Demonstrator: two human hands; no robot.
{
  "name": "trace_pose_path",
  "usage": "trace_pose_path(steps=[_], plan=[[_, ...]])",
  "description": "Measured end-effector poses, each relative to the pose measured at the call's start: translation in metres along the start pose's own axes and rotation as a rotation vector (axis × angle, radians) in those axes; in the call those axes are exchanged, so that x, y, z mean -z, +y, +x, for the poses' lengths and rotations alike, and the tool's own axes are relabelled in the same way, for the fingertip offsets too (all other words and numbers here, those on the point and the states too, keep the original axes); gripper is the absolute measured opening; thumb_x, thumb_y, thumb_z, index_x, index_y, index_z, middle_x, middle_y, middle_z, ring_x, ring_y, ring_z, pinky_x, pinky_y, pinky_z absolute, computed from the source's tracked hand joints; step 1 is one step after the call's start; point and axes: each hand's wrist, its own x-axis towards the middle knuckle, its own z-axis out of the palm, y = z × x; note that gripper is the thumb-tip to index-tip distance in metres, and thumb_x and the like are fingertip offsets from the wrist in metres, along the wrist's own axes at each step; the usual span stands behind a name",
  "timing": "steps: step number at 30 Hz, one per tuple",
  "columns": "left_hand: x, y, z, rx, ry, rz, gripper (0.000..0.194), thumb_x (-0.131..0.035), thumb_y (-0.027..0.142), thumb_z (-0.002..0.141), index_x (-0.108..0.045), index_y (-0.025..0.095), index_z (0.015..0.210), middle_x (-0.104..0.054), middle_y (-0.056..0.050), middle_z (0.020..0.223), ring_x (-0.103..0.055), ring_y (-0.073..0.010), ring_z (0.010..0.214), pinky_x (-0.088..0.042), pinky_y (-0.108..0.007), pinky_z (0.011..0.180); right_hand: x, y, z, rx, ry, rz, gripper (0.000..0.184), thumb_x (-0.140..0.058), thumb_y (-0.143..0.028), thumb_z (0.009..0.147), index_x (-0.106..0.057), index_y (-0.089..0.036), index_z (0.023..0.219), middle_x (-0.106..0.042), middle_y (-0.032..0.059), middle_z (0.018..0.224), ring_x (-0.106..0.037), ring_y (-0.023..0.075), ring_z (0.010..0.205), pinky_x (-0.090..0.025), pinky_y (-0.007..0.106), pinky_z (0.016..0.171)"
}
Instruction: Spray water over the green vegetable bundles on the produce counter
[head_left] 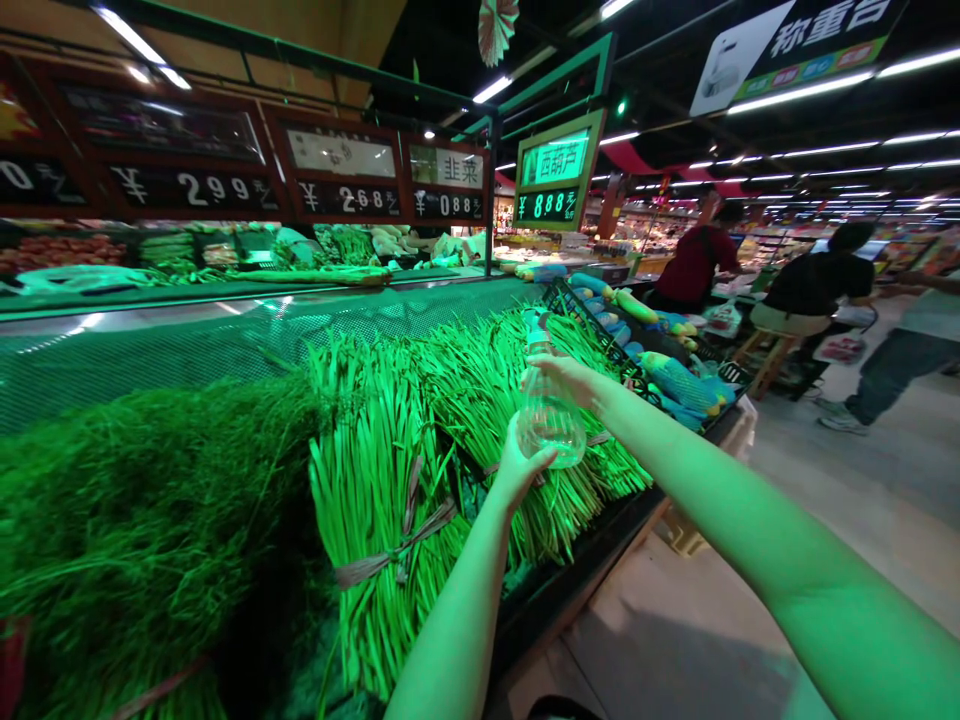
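A clear, round-bodied spray bottle with some liquid in it is held above the bundled chives. My left hand cups the bottle's lower body, its thumb lying along the base. At the neck, just under the spray head, the fingers of my right hand are wrapped round it; part of its grip is hidden behind the bottle. More long green chives, tied with a brownish band, lie below and to the left of my hands.
Feathery greens fill the left of the display. Vegetables in blue netting lie in a black crate at the right. Price signs hang overhead. Beyond the stand's edge, several people are in the aisle, two beside a counter.
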Motion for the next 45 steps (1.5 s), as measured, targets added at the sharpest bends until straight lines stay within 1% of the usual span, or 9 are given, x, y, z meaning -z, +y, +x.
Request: trace_pose_path(steps=[2,6,12,19,25,31,34,39,45], plan=[[0.000,0.001,-0.001,0.008,0.011,0.002,0.074,-0.070,0.046,0.048,-0.037,0.017,0.107,-0.049,-0.013,0.108,-0.051,-0.0263,0.095,-0.042,-0.039,0.080,-0.001,-0.001,0.000,-0.020,-0.003,0.005,0.007,-0.045,-0.014,0.077,-0.043,-0.017,0.083,-0.058,0.0022,0.059,-0.056,0.0152,0.054,-0.044,0.026,0.055],[0.000,0.003,-0.001,0.014,0.023,0.029,0.076,-0.070,0.049,0.046,-0.037,0.017,0.107,-0.050,-0.012,0.107,-0.051,-0.0264,0.095,-0.043,-0.038,0.078,-0.004,0.000,0.000,0.017,0.026,0.002,0.015,-0.044,-0.011,0.076,-0.044,-0.019,0.090,-0.057,0.0006,0.057,-0.056,0.0152,0.052,-0.044,0.026,0.054],[0.000,0.004,-0.001,0.012,0.023,-0.001,0.079,-0.069,0.050,0.046,-0.035,0.016,0.108,-0.049,-0.015,0.110,-0.050,-0.0273,0.097,-0.041,-0.041,0.081,-0.007,-0.002,0.002,-0.044,0.040,-0.004,0.003,-0.045,-0.013,0.077,-0.045,-0.015,0.076,-0.057,0.0018,0.057,-0.055,0.0138,0.051,-0.044,0.025,0.054],[0.001,0.001,-0.001,0.002,0.048,0.020,0.077,-0.070,0.048,0.046,-0.035,0.015,0.107,-0.050,-0.013,0.107,-0.052,-0.0253,0.095,-0.041,-0.038,0.081,-0.006,-0.001,0.003,-0.030,0.053,0.019,0.006,-0.043,-0.010,0.078,-0.045,-0.015,0.075,-0.056,0.0011,0.055,-0.054,0.0137,0.050,-0.044,0.025,0.052],[0.003,-0.001,0.000,0.013,0.052,0.014,0.075,-0.070,0.047,0.048,-0.036,0.015,0.107,-0.051,-0.012,0.107,-0.053,-0.0240,0.094,-0.041,-0.037,0.081,-0.003,0.001,0.004,-0.087,0.035,0.053,0.010,-0.043,-0.013,0.080,-0.046,-0.015,0.071,-0.058,0.0026,0.057,-0.055,0.0134,0.051,-0.044,0.024,0.053],[0.004,-0.002,-0.001,0.046,0.040,0.025,0.076,-0.069,0.048,0.048,-0.036,0.017,0.108,-0.049,-0.013,0.110,-0.052,-0.0251,0.095,-0.042,-0.037,0.079,-0.005,0.001,0.002,-0.084,0.111,0.042,0.009,-0.044,-0.012,0.079,-0.047,-0.015,0.071,-0.056,0.0015,0.053,-0.053,0.0130,0.046,-0.044,0.024,0.050],[0.007,-0.004,0.000,0.053,0.012,0.018,0.077,-0.068,0.050,0.049,-0.035,0.016,0.110,-0.048,-0.014,0.112,-0.051,-0.0264,0.095,-0.042,-0.038,0.078,-0.006,0.002,0.002,-0.085,0.152,0.030,0.008,-0.045,-0.014,0.079,-0.047,-0.014,0.072,-0.056,0.0020,0.053,-0.053,0.0127,0.046,-0.044,0.024,0.050],[0.010,-0.006,0.002,0.041,-0.021,0.017,0.081,-0.068,0.049,0.049,-0.033,0.015,0.113,-0.046,-0.016,0.114,-0.050,-0.0276,0.098,-0.041,-0.039,0.079,-0.004,0.005,0.002,-0.073,0.132,0.048,0.009,-0.044,-0.014,0.080,-0.046,-0.014,0.071,-0.056,0.0019,0.054,-0.053,0.0121,0.046,-0.044,0.023,0.050],[0.005,-0.002,-0.001,0.098,-0.025,-0.007,0.075,-0.070,0.048,0.048,-0.038,0.016,0.109,-0.044,-0.013,0.116,-0.053,-0.0254,0.093,-0.041,-0.037,0.079,0.002,0.007,-0.003,-0.034,0.185,0.070,0.006,-0.046,-0.012,0.077,-0.043,-0.015,0.072,-0.054,0.0012,0.051,-0.052,0.0127,0.045,-0.043,0.023,0.047]])
